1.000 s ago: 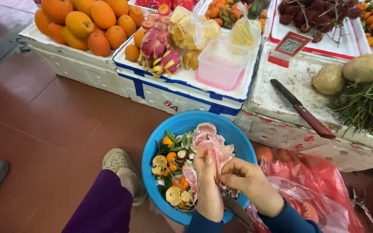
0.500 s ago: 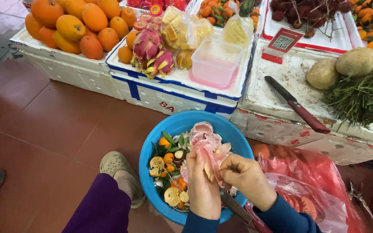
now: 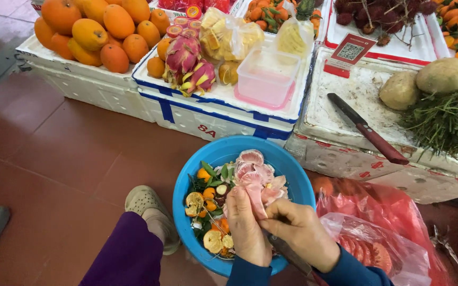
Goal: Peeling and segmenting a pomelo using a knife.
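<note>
Both hands over blue basin (image 3: pixel 216 153). Left hand (image 3: pixel 247 230) pinches pink fruit peel (image 3: pixel 254 195) shut; right hand (image 3: pixel 303 233) closed on knife (image 3: pixel 290 254). Peel looks light, soft, slippery, tears easily; grip near its base.

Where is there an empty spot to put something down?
The red floor left of the blue bowl is bare, up to the shoe. The white box top around the knife has some room too. It is crowded inside the bowl, where both hands work, and on the fruit boxes behind.
</note>
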